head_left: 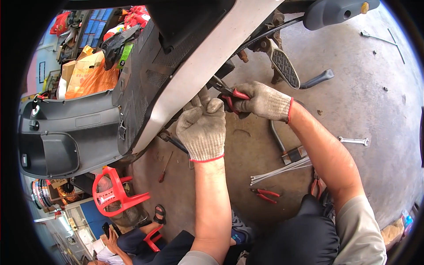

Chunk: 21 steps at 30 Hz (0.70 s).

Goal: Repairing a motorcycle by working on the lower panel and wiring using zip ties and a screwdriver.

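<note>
A scooter's light side panel slants across the upper middle, beside its dark floorboard. Under the panel's lower edge, my left hand, in a grey knit glove with red trim, has its fingers bent and raised against the underside; what they grip is hidden. My right hand, gloved alike, is closed around red-handled pliers. Their dark jaws point up and left under the panel, close to my left fingertips. Whatever the jaws touch cannot be made out.
A pedal juts out right of the panel. On the floor lie white cable ties, red-handled cutters, more pliers, a wrench and a screwdriver. A red chair and a seated person with a phone are at lower left.
</note>
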Tool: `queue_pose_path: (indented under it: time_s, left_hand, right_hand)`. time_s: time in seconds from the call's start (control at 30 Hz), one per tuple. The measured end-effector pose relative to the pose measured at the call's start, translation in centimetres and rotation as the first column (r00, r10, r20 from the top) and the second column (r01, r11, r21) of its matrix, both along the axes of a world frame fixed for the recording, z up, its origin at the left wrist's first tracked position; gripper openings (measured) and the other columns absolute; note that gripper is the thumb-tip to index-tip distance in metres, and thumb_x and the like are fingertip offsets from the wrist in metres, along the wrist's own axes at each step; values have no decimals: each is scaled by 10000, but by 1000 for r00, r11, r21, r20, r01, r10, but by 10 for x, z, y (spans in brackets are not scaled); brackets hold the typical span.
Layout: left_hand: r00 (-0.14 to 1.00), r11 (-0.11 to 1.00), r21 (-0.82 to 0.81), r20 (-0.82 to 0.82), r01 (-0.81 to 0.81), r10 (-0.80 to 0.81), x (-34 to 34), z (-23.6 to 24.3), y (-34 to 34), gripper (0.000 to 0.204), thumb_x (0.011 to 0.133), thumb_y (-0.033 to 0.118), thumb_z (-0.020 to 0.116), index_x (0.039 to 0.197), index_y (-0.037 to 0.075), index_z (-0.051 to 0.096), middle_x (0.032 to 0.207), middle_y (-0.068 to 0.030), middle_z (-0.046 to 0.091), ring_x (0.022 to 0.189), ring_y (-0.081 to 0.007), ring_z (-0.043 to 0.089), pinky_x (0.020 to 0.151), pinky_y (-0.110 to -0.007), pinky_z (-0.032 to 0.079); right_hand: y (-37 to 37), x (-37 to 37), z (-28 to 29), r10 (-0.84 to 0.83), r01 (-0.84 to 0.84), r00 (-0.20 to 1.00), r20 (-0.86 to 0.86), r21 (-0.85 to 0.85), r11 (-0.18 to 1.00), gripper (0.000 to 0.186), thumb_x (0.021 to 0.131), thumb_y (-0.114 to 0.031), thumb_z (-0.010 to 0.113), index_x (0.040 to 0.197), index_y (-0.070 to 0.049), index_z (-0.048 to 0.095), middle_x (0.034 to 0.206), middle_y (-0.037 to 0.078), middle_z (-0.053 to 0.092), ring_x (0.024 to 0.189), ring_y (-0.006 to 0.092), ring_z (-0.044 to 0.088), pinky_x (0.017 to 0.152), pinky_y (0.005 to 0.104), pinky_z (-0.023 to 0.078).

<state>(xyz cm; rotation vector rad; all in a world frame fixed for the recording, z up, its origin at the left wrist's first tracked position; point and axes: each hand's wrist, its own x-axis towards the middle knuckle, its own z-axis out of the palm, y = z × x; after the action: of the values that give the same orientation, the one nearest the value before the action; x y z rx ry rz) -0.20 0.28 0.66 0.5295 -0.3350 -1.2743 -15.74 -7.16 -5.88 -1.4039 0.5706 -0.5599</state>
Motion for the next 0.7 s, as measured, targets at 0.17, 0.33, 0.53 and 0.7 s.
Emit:
queue_pose_path:
  time_s: [0.17, 0.33, 0.53, 0.7]
  left_hand:
    - [999, 999, 8, 14, -34, 34, -4, 3, -1, 472, 661, -62, 494, 1087, 83, 636, 1283, -63, 626, 1077, -155, 542, 706, -325, 362]
    - [999, 999, 22, 26, -29, 29, -3, 2, -1, 480, 677, -63, 492, 1105, 92, 642, 1196, -47, 626, 1110, -150, 527, 708, -323, 367]
    - [999, 1000, 3, 30, -13, 13, 0, -2, -1, 535, 705, -52, 471, 1187, 110, 636, 1279, -24, 612, 1196, -153, 542, 696, -327, 376]
    - [1000, 1000, -6, 19, 8, -7, 2, -3, -1, 540, 693, -57, 467, 1180, 101, 639, 1271, -40, 617, 1167, -169, 562, 693, -328, 381]
  right_hand:
    - [-10, 0, 10, 19, -19, 1000, 4, -48, 999, 180, 914, -156, 601, 973, 10, 634, 797, 91, 662, 745, 148, 646, 704, 321, 533]
    - [-22, 5, 16, 56, -58, 998, -21, -125, 990, 195, 917, -180, 596, 957, 9, 629, 802, 92, 660, 739, 149, 628, 705, 326, 525]
    - [-25, 6, 15, 63, -67, 997, -38, -143, 987, 205, 914, -189, 593, 968, 3, 641, 799, 86, 663, 740, 150, 632, 702, 313, 519]
    - [-28, 5, 16, 52, -63, 997, -64, -172, 983, 206, 909, -189, 587, 965, 0, 646, 792, 85, 664, 744, 154, 637, 688, 316, 517]
